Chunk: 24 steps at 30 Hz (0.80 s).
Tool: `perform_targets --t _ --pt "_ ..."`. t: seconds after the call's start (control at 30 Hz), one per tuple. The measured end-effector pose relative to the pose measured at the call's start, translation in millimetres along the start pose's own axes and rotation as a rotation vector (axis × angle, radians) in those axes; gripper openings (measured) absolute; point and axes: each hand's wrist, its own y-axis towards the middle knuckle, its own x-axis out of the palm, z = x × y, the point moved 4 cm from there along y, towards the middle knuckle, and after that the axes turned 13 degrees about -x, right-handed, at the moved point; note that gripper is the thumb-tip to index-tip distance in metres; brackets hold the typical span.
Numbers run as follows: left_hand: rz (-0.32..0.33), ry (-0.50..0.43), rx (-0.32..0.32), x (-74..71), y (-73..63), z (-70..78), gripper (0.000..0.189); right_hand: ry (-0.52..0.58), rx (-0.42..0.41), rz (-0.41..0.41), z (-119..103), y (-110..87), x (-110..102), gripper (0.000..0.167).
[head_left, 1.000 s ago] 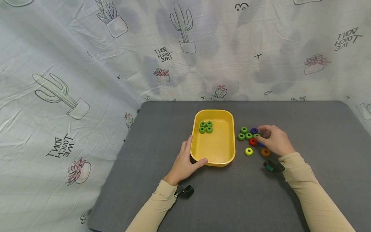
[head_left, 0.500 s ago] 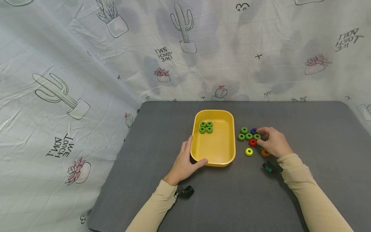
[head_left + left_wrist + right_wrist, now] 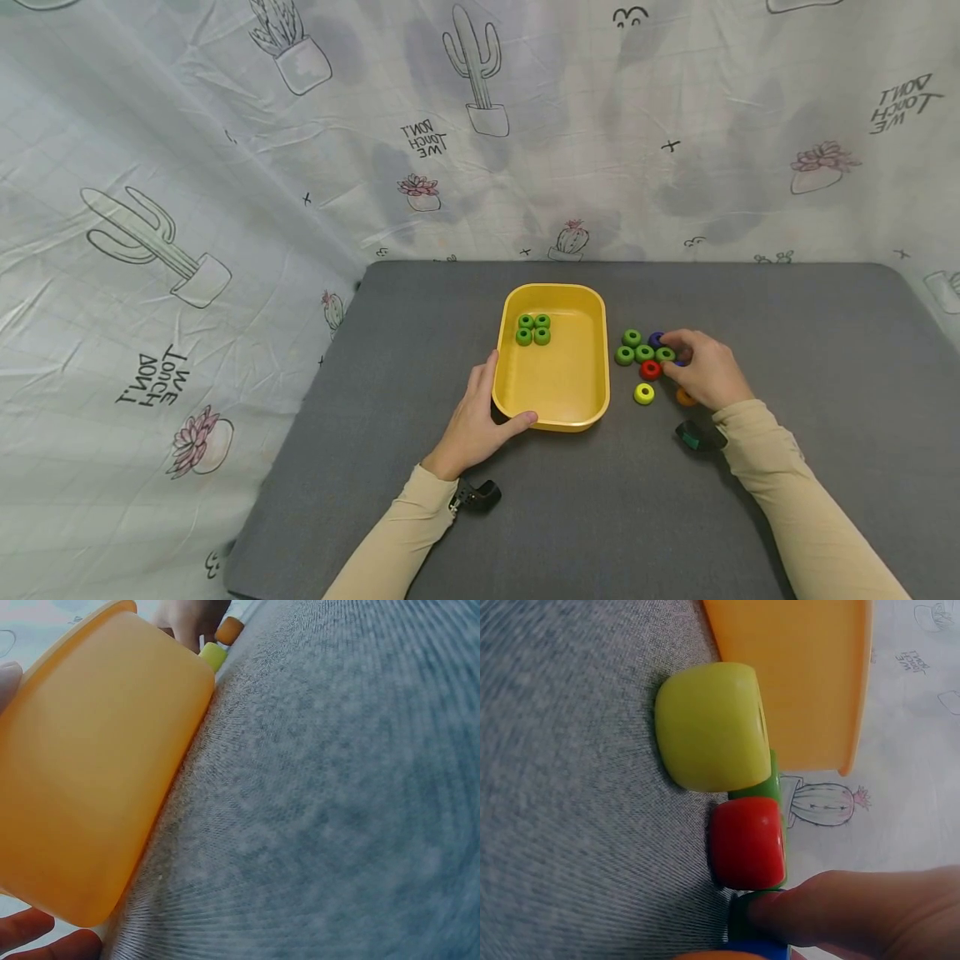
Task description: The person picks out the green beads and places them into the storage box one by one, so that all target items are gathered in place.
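The right hand [image 3: 707,367] is bent round a green ring [image 3: 665,361], its thumb against the near side and its forefinger curled over the far side; that ring sits on the grey bench [image 3: 570,508], right of the yellow tray [image 3: 551,383]; the left hand [image 3: 472,431] rests at the tray's near left corner, fingers fairly straight along the outer wall, thumb stretched to the near rim; four green rings [image 3: 542,341] stand two by two inside, towards the far left; three loose green rings [image 3: 644,359] lie between tray and right hand; a red ring [image 3: 649,377] is just beside the thumb; two blue rings [image 3: 653,343] are partly hidden by the fingers; a yellow ring [image 3: 642,401] and an orange ring [image 3: 684,399] lie nearer the person.
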Motion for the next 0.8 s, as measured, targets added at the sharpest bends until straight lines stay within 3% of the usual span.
perform_targets --t 0.4,0.8 --pt "0.0 -0.01 0.007 -0.3 -0.4 0.1 0.112 -0.018 -0.014 0.036 -1 -1.1 -2 0.036" --pt "0.001 0.005 -0.01 0.0 -0.1 0.2 0.114 0.001 -0.093 0.182 -11 -1.5 -9 0.031"
